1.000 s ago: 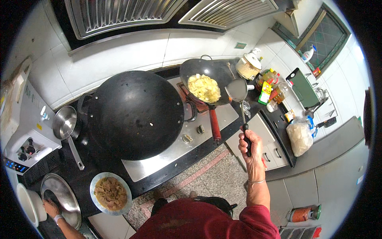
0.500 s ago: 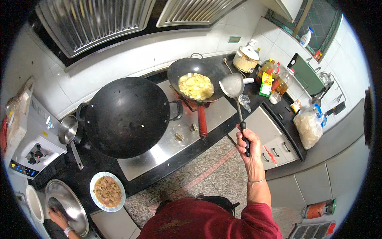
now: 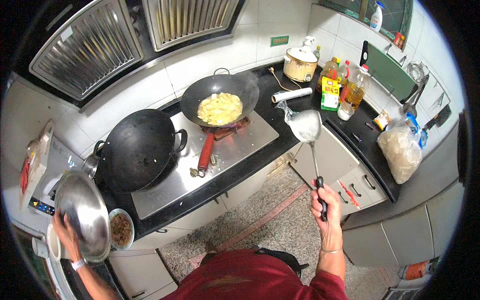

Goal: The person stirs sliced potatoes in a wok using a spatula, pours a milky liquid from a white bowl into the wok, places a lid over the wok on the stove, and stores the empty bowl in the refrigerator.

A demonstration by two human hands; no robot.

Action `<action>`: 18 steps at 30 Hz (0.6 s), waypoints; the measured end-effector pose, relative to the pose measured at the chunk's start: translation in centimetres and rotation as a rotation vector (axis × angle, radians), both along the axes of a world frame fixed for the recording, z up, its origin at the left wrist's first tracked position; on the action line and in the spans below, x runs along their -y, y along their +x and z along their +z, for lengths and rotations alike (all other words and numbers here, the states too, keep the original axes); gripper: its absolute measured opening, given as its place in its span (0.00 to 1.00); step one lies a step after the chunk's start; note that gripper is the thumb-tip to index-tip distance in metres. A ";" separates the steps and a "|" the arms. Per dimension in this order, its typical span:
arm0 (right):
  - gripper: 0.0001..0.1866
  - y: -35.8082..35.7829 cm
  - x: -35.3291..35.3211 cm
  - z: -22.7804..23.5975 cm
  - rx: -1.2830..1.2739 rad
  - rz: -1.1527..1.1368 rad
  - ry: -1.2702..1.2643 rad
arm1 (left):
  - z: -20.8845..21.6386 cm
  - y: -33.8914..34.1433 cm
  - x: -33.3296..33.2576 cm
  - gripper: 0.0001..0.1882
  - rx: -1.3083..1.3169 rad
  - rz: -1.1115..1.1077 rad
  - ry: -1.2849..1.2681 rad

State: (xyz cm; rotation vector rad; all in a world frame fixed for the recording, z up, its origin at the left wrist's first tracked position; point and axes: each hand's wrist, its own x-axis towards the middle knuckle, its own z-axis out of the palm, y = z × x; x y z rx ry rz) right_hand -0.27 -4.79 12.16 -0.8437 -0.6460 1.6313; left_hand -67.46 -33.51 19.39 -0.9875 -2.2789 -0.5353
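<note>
At the lower left my left hand (image 3: 69,237) is closed on a round steel pot lid (image 3: 90,200), which stands tilted beside the counter's left end. The exact grip is partly hidden. My right hand (image 3: 326,206) wraps round the black handle of a wok spatula (image 3: 306,126), raised over the counter's front edge with its broad metal blade up. Pale yellow chunks of food (image 3: 220,108) fill the middle of a black wok (image 3: 248,94) on the right burner. Its red handle (image 3: 206,152) points toward me, and flame glows underneath.
A larger black wok (image 3: 137,150) covers the left of the steel stove. A plate of cooked meat (image 3: 120,229) sits beside the lid. Right of the stove are a white roll (image 3: 292,95), a cream cooker (image 3: 300,65), oil bottles (image 3: 356,86) and a plastic bag (image 3: 400,152). A range hood (image 3: 87,50) hangs above.
My left hand has lifted the lid up and forward, so it now overlaps the plate's edge. The spatula has moved slightly right and lower. My view has shifted right.
</note>
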 end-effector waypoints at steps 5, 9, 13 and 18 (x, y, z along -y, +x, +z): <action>0.20 5.8 3.4 -1.3 0.062 -0.122 -0.043 | 2.7 7.4 -11.7 0.16 0.010 -0.226 0.008; 0.18 9.9 6.1 -2.0 0.062 -0.304 -0.065 | 4.7 13.8 -22.7 0.15 0.056 -0.499 0.020; 0.17 12.1 8.6 -2.5 0.092 -0.510 -0.109 | 4.2 17.2 -34.0 0.14 0.096 -0.681 -0.051; 0.19 11.7 11.1 -2.8 0.159 -0.750 -0.106 | 2.5 20.4 -47.6 0.15 0.086 -0.842 -0.129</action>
